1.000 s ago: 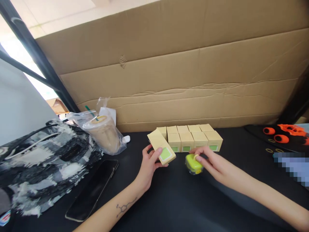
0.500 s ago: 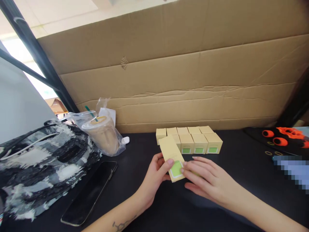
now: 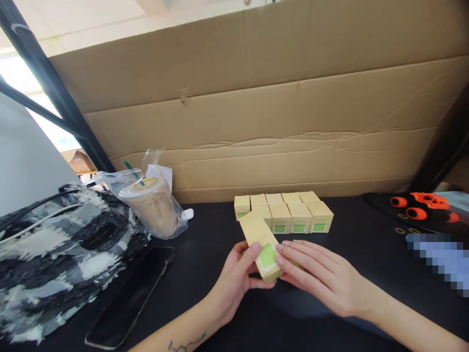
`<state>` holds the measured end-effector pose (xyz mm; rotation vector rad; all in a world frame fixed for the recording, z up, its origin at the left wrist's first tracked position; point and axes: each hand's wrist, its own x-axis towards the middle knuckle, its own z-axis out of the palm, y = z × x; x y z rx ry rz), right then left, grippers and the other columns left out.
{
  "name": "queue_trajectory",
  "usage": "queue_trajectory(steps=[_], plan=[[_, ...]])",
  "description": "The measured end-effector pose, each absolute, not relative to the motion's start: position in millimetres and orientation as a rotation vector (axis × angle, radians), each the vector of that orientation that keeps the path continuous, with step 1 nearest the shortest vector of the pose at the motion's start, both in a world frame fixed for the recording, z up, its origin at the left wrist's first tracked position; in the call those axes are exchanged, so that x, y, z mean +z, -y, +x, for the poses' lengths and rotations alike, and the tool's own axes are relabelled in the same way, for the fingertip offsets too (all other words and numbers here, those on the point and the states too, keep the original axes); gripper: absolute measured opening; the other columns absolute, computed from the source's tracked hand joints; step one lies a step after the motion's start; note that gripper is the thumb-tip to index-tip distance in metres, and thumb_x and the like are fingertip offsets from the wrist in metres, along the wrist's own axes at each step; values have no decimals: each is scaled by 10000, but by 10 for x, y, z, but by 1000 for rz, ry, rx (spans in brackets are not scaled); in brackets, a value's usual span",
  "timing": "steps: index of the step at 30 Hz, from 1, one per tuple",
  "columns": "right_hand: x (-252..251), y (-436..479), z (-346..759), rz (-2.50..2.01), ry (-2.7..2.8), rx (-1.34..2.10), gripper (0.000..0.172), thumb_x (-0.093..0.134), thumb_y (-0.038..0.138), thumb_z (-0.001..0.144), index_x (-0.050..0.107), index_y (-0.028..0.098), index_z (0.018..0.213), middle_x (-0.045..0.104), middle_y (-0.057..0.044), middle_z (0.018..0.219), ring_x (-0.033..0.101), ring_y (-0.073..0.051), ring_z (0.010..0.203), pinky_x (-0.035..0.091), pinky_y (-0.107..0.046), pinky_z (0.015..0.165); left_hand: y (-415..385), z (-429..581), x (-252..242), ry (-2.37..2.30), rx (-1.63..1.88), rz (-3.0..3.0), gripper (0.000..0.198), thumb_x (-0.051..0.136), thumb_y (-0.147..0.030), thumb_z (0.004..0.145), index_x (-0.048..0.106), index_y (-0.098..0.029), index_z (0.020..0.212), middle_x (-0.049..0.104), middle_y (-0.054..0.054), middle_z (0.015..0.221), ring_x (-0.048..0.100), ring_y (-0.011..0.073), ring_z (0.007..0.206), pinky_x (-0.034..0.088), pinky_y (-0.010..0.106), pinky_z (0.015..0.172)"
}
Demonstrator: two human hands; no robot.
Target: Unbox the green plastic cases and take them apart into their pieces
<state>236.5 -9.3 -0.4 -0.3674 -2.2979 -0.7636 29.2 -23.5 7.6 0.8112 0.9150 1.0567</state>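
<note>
A small pale-yellow carton (image 3: 257, 231) with a green label tilts above the black table in front of me. My left hand (image 3: 232, 274) grips its lower left, thumb on the front beside the label and fingers behind and underneath. Pressed together, the fingers of my right hand (image 3: 328, 276) hold its right side near the label; what lies behind them is partly hidden. The lower end of the carton shows depth. Just beyond, several finished-looking boxes (image 3: 280, 215) of the same kind stand in two rows, one partly covered by the carton.
Left lie a phone (image 3: 130, 296) and a frayed black-and-white cloth item (image 3: 80, 249). A bagged drink cup (image 3: 156, 208) with a green straw stands behind. At right are an orange object (image 3: 428, 200), thin rings and a pixelated patch. Cardboard (image 3: 256, 122) walls the back.
The carton, which looked nearly flat, now shows thickness at its lower end. My right fingers have closed in against its side. The camera view has shifted slightly.
</note>
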Motion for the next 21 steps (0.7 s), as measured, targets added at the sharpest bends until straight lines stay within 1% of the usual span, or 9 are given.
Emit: queue_trajectory(steps=[2,5,7,11,13,15,17,18,21], plan=[[3,103,2339,-364,2284,-769,268,554,110,873,622,96,1131,683,-148,1147,578,-240,1164,499,-383,988,234,293,73,-909,1045,806,371,645,-366,835,550,-101,1077,667,144,1029,667,205,802,586,325,632],[13,129,2291,-423,2218,-745,213,526,95,868,644,177,1025,697,-125,1124,605,-221,1130,531,-376,948,230,295,95,-817,976,787,374,564,-399,883,597,-95,1098,684,149,1040,677,211,816,567,299,652],[20,145,2270,-454,2185,-725,200,534,90,857,630,219,977,690,-112,1143,594,-220,1144,532,-390,946,224,292,118,-749,966,776,378,523,-396,907,617,-88,1106,694,154,1046,678,227,867,557,309,716],[40,171,2270,-376,2203,-666,180,509,99,856,596,250,903,691,-71,1152,581,-195,1159,526,-390,954,195,271,131,-710,1019,723,358,553,-346,898,639,-69,1107,694,160,1086,651,244,985,517,343,868],[49,194,2266,-306,2251,-673,198,479,83,849,600,240,842,722,-57,1080,640,-184,1073,537,-383,941,175,260,115,-723,1022,670,353,557,-348,897,656,-71,1092,700,152,1084,649,225,981,503,322,889],[59,224,2250,-218,2285,-713,235,460,71,844,616,238,786,757,-22,952,695,-161,937,557,-351,914,159,254,100,-747,1020,626,350,558,-362,896,665,-89,1087,709,134,1067,657,203,938,506,301,869],[75,248,2230,-171,2277,-758,256,463,77,861,646,247,804,766,13,881,708,-131,864,562,-303,897,155,255,96,-757,1015,620,350,557,-368,897,664,-100,1095,714,123,1052,661,192,907,510,292,849],[85,254,2223,-180,2272,-780,258,464,85,879,663,246,856,764,19,903,702,-120,878,554,-284,904,157,256,99,-757,1008,625,355,554,-373,899,662,-100,1097,714,123,1048,662,192,903,511,290,843],[119,244,2227,-253,2279,-849,265,455,96,922,675,203,1023,731,2,1063,663,-127,994,506,-284,966,169,261,114,-762,979,643,369,548,-390,901,660,-95,1091,711,130,1056,661,190,917,516,273,821]])
